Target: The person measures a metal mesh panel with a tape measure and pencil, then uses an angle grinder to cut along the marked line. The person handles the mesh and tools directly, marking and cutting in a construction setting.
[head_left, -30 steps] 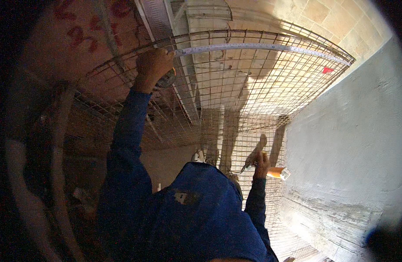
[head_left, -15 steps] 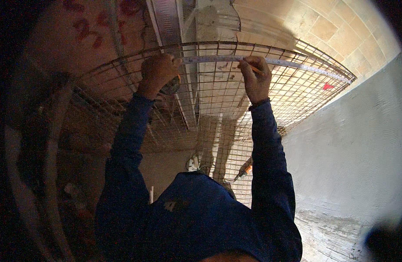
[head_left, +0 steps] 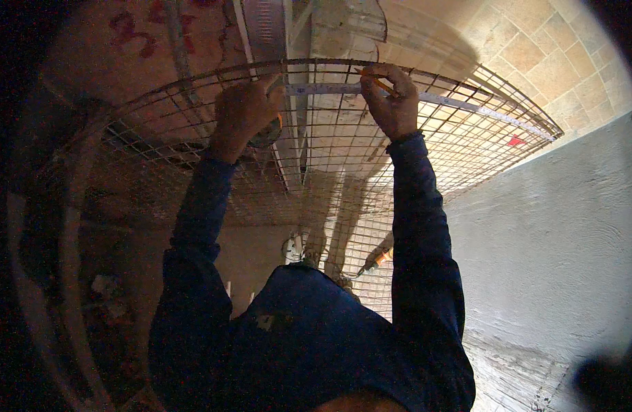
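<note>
My left hand (head_left: 242, 113) is closed around a tape measure, whose round case (head_left: 266, 135) shows below the fingers. Its pale blade (head_left: 460, 104) runs right along the far edge of a wire mesh panel (head_left: 316, 62) to the panel's right corner. My right hand (head_left: 395, 106) pinches an orange pencil (head_left: 383, 85) at the blade, the tip pointing left toward the mesh's edge wire. The right fingers cover a short stretch of the blade.
A red scrap (head_left: 515, 141) lies by the mesh's right corner. Beyond stand a metal profile (head_left: 266, 31) and tan tiles (head_left: 522, 31). A plastered grey wall (head_left: 549, 240) rises at right. An orange-handled tool (head_left: 381, 259) lies near my right forearm.
My right hand has shifted slightly left and away from me along the blade, turning the pencil tip to the mesh edge. My left hand stays on the tape measure; the view has moved slightly.
</note>
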Available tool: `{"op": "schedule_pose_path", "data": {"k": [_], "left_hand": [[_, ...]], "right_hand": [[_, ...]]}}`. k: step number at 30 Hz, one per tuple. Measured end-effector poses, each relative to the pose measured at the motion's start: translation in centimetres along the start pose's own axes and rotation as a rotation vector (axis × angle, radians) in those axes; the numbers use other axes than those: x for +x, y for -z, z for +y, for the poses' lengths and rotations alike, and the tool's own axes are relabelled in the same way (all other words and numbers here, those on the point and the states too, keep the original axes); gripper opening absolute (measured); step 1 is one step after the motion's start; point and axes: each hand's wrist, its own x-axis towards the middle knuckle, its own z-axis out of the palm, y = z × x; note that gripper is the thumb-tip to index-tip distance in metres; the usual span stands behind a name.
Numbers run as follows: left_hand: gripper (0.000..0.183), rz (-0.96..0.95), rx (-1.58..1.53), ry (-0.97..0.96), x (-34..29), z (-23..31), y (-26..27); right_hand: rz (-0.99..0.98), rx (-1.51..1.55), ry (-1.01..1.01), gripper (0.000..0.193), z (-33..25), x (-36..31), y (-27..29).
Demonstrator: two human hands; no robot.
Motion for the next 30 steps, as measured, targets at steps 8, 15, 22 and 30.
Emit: {"op": "schedule_pose_path", "data": {"k": [8, 15, 22, 30], "left_hand": [[0.041, 0.029, 0.036, 0.027, 0.6, 0.1, -0.2], [0.040, -0.014, -0.022, -0.004, 1.0, -0.6, -0.5], [0.040, -0.003, 0.040, 0.022, 1.7, -0.3, -0.7], [0.040, 0.015, 0.001, -0.003, 0.9, -0.1, -0.6]], "right_hand": [[-0.017, -0.090, 0.026, 0.009, -0.1, 0.0, -1.1], [0.023, -0.200, 0.082, 0.004, 0.0, 0.3, -1.6], [0.016, -0.191, 0.055, 0.005, 0.4, 0.4, -1.7], [0.001, -0.273, 0.083, 0.006, 0.5, 0.2, -1.6]]}}
